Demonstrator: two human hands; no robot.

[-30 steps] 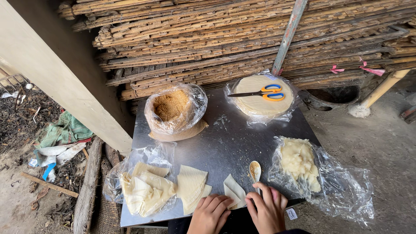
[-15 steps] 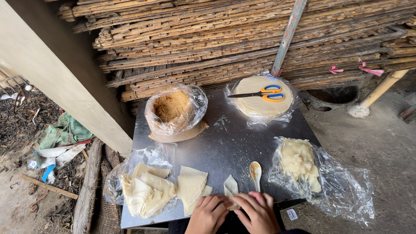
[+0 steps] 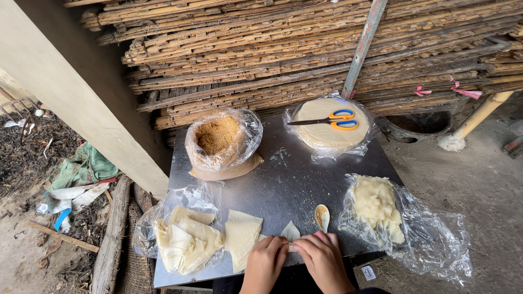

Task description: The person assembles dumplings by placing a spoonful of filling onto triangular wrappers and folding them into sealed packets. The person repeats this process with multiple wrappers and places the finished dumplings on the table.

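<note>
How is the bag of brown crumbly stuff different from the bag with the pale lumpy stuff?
The clear bag of brown crumbs stands upright with its top rolled open, at the back left of the metal table. The clear bag of pale lumpy dough lies flat and spread out at the right edge. One filling is brown and grainy, the other cream and clumpy. Both bags are see-through plastic.

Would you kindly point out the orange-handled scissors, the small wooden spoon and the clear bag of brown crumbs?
orange-handled scissors (image 3: pixel 344 120), head view, on the handle loops.
small wooden spoon (image 3: pixel 322 216), head view, on its bowl.
clear bag of brown crumbs (image 3: pixel 218 136), head view, on the crumbs inside.
</note>
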